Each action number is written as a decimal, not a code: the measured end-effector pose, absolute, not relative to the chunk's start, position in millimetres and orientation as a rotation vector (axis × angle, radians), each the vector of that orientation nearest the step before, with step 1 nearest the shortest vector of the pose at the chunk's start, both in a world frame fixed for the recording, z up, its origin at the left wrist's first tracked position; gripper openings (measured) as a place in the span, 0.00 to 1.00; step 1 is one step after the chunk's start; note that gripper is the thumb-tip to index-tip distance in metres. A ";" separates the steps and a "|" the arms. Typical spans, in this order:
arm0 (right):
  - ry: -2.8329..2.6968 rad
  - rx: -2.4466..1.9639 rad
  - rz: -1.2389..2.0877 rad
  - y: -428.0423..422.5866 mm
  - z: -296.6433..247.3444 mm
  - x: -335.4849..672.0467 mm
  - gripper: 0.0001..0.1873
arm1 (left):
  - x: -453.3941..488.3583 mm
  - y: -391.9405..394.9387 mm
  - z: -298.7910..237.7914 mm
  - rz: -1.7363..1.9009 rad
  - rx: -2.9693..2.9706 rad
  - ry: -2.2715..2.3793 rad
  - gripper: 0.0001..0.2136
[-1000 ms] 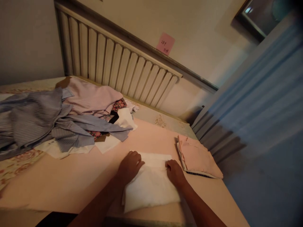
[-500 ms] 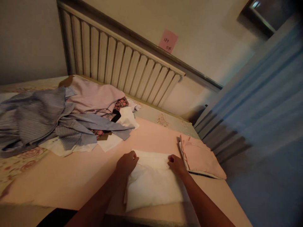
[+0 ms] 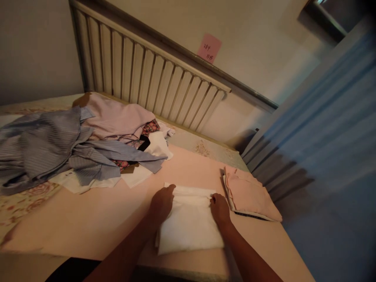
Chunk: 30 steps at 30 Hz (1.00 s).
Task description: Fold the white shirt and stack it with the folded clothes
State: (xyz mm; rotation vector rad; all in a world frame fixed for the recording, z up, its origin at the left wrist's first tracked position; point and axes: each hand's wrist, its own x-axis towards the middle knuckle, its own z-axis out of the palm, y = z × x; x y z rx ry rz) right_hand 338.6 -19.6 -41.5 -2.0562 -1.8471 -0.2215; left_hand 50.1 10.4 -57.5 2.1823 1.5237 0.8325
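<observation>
Folded white cloth [image 3: 189, 227] between the hands, on peach sheet [image 3: 85, 219]. Right hand [image 3: 219, 203] pinched on its far right edge. Left hand [image 3: 163, 201] touching far left corner; fingers hidden, grip cannot be told. Folded pink garment [image 3: 249, 192] just right of right hand; rumpled clothes [image 3: 53, 141] beyond left hand, leftward.

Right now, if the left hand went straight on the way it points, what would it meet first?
Most likely the white folded cloth, whose far edge is at the left hand; past it, the line seems to cross the pink sheet, though depth is unclear.
</observation>
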 end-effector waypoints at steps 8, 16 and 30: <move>-1.972 -1.694 -0.411 -46.9 -41.8 311.4 0.18 | 52.4 20.3 -72.1 0.853 2.127 1.539 0.19; -2.132 -1.660 -0.310 -72.3 -67.5 302.1 0.20 | 53.9 20.5 -74.4 0.873 2.152 1.545 0.19; -1.934 -1.803 -0.417 -74.5 -75.3 316.8 0.19 | 55.3 20.8 -76.1 0.875 2.133 1.567 0.19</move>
